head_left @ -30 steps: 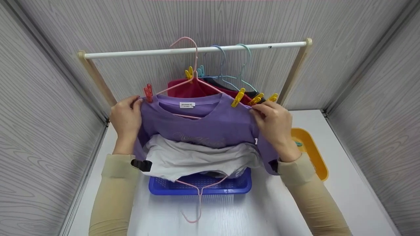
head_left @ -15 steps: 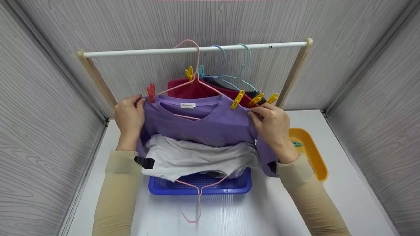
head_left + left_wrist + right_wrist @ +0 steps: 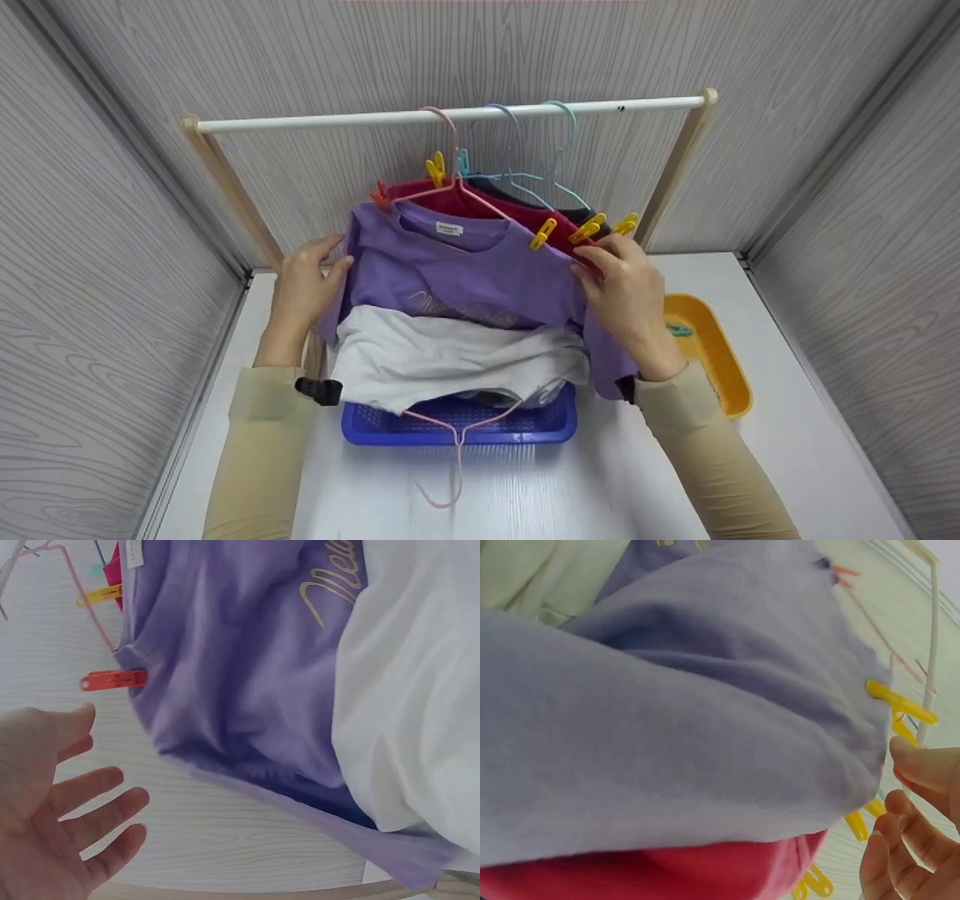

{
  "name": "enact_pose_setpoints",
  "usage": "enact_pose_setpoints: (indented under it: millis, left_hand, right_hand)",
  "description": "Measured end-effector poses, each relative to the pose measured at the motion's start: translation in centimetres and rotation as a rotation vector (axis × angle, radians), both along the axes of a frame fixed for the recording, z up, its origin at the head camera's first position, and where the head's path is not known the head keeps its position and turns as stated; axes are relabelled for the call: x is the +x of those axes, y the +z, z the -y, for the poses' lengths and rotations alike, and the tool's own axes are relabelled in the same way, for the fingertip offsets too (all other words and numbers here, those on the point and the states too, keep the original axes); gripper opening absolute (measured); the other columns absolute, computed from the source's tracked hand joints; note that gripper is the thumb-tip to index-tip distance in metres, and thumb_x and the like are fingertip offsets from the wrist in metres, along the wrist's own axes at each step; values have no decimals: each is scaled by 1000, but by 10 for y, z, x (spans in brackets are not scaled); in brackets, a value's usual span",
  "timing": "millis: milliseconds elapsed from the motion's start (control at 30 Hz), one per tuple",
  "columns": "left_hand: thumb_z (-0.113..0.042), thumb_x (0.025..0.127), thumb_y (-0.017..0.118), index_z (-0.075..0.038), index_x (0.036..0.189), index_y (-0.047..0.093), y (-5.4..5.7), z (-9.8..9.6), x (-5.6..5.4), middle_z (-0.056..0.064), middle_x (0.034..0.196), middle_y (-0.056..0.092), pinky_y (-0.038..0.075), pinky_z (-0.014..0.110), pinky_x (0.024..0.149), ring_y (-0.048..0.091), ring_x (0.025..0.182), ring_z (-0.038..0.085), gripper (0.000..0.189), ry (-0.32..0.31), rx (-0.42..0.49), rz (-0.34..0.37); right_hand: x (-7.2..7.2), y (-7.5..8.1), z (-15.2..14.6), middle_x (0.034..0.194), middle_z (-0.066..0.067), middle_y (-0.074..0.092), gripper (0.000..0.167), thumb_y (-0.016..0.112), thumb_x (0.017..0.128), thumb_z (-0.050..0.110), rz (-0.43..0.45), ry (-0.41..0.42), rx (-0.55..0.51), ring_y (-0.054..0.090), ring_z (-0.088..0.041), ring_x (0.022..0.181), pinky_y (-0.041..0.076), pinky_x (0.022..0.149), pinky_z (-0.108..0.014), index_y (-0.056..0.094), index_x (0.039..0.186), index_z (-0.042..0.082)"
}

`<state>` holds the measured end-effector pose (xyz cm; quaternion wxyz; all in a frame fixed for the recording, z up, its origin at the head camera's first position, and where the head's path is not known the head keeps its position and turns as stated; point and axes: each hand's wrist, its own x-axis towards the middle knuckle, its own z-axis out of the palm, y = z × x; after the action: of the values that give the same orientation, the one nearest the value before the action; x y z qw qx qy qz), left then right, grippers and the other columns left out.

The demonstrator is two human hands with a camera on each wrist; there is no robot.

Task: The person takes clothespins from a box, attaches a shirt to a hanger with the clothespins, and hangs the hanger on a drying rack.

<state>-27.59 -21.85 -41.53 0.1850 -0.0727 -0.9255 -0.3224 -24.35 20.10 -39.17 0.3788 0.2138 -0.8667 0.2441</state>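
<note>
Purple long-sleeved fabric shirt (image 3: 465,277) is on its thin pink wire hanger (image 3: 484,200), hooked over the white rail (image 3: 322,121) at 12 o'clock, red plastic peg (image 3: 380,197) at its 10, yellow plastic peg (image 3: 543,234) at 2. Looks basically hung to me. Left hand (image 3: 304,289) at 9 o'clock: let go, fingers spread. Right hand (image 3: 626,292) at 3: loose beside the shoulder, no cloth in it. Left to hang, I'd guess: the white cloth garment (image 3: 450,356) at 6. Collar label (image 3: 450,229) is unreadable; gold chest script (image 3: 328,577) maybe starts "Mea".
</note>
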Motion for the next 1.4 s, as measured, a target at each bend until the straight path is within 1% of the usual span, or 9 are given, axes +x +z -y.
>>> enact_pose_setpoints:
  millis: [133,233,400,567,800,967,1133,1267,1400]
  left_hand:
    - [-19,96,65,-3,131,61,-8,0,14,22,130,59,42,56,96,55,119,41,38,-63,-41,45]
    - [-21,96,66,-4,131,62,-13,-1,25,21,129,59,43,57,94,56,118,40,39,-88,-77,51]
    - [-26,92,72,-3,127,64,-19,-4,45,21,124,63,45,56,91,59,113,40,43,-110,-141,-7]
    - [-29,87,77,-5,123,67,-26,-6,64,19,120,65,45,59,87,61,109,41,44,-114,-168,-58]
    - [-28,82,81,-7,119,70,-43,-4,86,14,113,69,48,55,84,64,101,38,44,-148,-188,-87]
    - [-27,80,83,-7,116,71,-58,-1,97,13,110,69,49,54,82,65,99,37,42,-162,-218,-82]
    - [-24,76,86,-8,114,72,-72,0,105,12,106,70,49,54,80,65,96,34,44,-179,-244,-54]
    - [-21,72,89,-9,112,72,-83,1,110,8,104,70,48,53,80,65,96,32,45,-194,-263,-4]
    - [-19,69,90,-9,106,74,-94,1,113,8,102,70,50,50,81,65,95,32,42,-213,-288,12]
  right_hand:
    - [7,-2,-5,93,-12,64,18,79,84,12,1,40,4,60,-28,81,51,70,-40,75,100,5]
    - [13,-4,-9,95,-10,64,19,76,87,16,26,75,14,57,-25,77,49,68,-36,74,103,6]
    - [24,-10,-18,100,-8,66,24,77,87,18,95,129,19,56,-22,79,49,70,-35,73,108,7]
    - [37,-17,-28,107,-7,67,33,80,84,16,179,178,43,62,-23,91,53,79,-39,72,115,8]
    - [50,-31,-40,112,-7,66,43,82,81,12,257,252,84,63,-22,101,53,86,-39,69,122,10]
    - [55,-43,-41,110,-7,66,44,83,80,10,265,303,117,62,-22,102,51,89,-41,68,122,9]
    - [62,-51,-44,111,-2,66,45,83,79,9,301,303,108,61,-18,101,52,86,-39,68,121,9]
    - [66,-56,-50,113,1,65,45,83,80,10,328,299,80,61,-16,103,51,90,-34,68,123,11]
    - [66,-61,-59,115,-2,65,44,82,80,7,319,309,51,62,-18,104,46,94,-26,68,122,8]
